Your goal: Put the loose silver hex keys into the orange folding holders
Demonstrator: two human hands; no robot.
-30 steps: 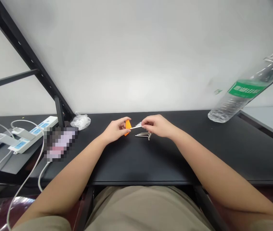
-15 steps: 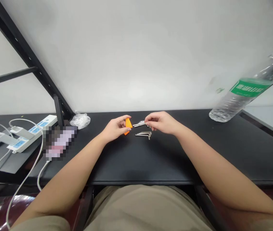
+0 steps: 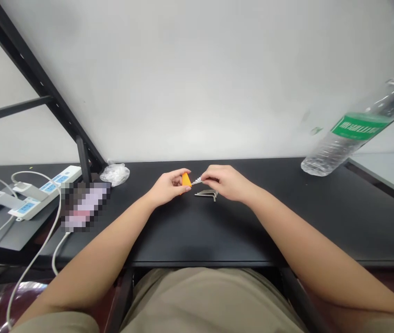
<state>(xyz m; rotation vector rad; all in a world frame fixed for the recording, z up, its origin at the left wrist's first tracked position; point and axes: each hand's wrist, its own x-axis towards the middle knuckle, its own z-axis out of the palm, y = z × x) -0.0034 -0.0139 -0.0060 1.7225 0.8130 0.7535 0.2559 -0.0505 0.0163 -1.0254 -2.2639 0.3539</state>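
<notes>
- I'm seeing a pale wall (image 3: 190,83) standing behind the black tabletop (image 3: 190,238).
- On the left, a dark frame (image 3: 30,69) is slanting across the wall.
- Soft light is brightening the wall's middle.
- Below, a glossy maroon surface (image 3: 28,299) is showing.

Small cluster mid-desk, larger things out at nine and between two and three

On the desk (image 3: 190,236), take the loose hex keys (image 3: 204,193) as the clock's centre, with the wall (image 3: 197,83) behind at twelve. The left fingers (image 3: 182,189) hold the holder (image 3: 186,179) at ten. The right fingers (image 3: 209,173), just beyond the centre between twelve and one, grip the held hex keys (image 3: 197,180), which point toward the holder. Well out between nine and ten lies the plastic bag (image 3: 115,174); at nine, the pixelated item (image 3: 87,203), then the power strip (image 3: 59,179). The bottle (image 3: 359,127) stands between two and three.
</notes>
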